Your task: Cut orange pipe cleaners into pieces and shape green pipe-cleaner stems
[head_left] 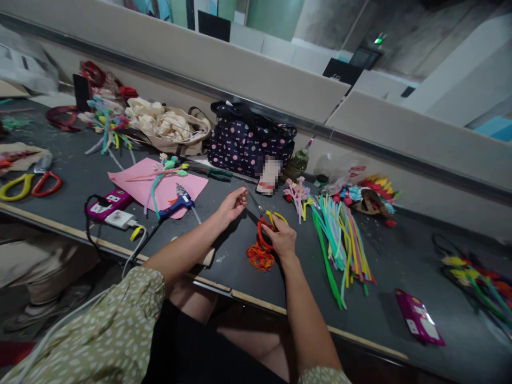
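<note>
My right hand point(283, 236) grips scissors point(261, 210) with one red and one yellow handle. Their blades point away from me and to the left, toward my left hand point(234, 205). That hand is closed in a pinch close to the blade tips, and what sits between its fingertips is too small to make out. Just below the scissors, a small heap of orange fuzzy pieces point(260, 257) lies on the dark table point(236, 282). To the right of my right hand is a spread bundle of coloured pipe cleaners point(340, 240).
Left of my arms are a blue glue gun point(176, 205) on pink paper point(132, 178), a purple power strip point(110, 205) with cables, and other scissors point(36, 181). Behind stand a dotted bag point(248, 138) and a green bottle point(298, 162). A purple box point(420, 317) lies right.
</note>
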### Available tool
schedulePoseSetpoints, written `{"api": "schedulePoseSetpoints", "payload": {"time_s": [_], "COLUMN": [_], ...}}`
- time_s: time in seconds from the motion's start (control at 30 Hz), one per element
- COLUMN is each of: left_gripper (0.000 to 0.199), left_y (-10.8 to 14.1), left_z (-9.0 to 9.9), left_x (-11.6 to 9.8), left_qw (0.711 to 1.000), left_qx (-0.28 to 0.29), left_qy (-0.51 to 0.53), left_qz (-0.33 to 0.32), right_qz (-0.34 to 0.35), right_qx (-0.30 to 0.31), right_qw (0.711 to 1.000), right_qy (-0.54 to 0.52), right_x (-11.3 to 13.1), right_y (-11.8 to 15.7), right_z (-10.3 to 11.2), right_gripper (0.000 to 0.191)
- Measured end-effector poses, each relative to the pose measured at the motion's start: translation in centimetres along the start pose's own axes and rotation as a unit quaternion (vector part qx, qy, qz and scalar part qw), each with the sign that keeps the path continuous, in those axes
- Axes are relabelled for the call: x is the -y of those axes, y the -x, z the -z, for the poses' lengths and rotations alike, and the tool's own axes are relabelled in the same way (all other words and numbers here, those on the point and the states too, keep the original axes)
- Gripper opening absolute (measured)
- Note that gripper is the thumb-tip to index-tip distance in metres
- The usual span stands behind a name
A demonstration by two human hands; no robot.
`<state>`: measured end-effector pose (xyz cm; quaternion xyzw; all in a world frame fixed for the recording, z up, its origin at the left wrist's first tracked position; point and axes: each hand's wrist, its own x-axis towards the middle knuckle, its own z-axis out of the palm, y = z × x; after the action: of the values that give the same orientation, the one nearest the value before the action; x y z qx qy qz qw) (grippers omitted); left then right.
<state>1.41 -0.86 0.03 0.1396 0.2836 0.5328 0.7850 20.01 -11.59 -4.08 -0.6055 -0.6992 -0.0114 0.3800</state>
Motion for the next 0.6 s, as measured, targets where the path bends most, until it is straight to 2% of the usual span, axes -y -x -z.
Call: {"api": "schedulePoseSetpoints", "payload": {"time_s": [0.23, 0.47, 0.6], "left_gripper": [0.009, 0.01, 0.01], "left_y": [0.0, -0.2, -0.1], "left_z": [0.1, 0.3, 0.2], "left_x": [-0.3, -0.9, -1.3], "left_qw": [1.0, 0.996, 0.991], "left_qx": [-0.018, -0.047, -0.069], "left_qy": [-0.02, -0.058, -0.094], "left_qz": [-0.016, -0.039, -0.067], "right_qz": [0.006, -0.02, -0.038], "right_qx": [0.004, -0.016, 0.002], "right_qw": [1.0, 0.999, 0.998], "right_qy": [0.012, 0.021, 0.048], "right_x": [-0.2, -0.4, -0.4], "right_y": [0.1, -0.1, -0.2], "right_z": [-0.1, -0.1, 0.2], "right_gripper": [0.051, 0.05, 0.049]}}
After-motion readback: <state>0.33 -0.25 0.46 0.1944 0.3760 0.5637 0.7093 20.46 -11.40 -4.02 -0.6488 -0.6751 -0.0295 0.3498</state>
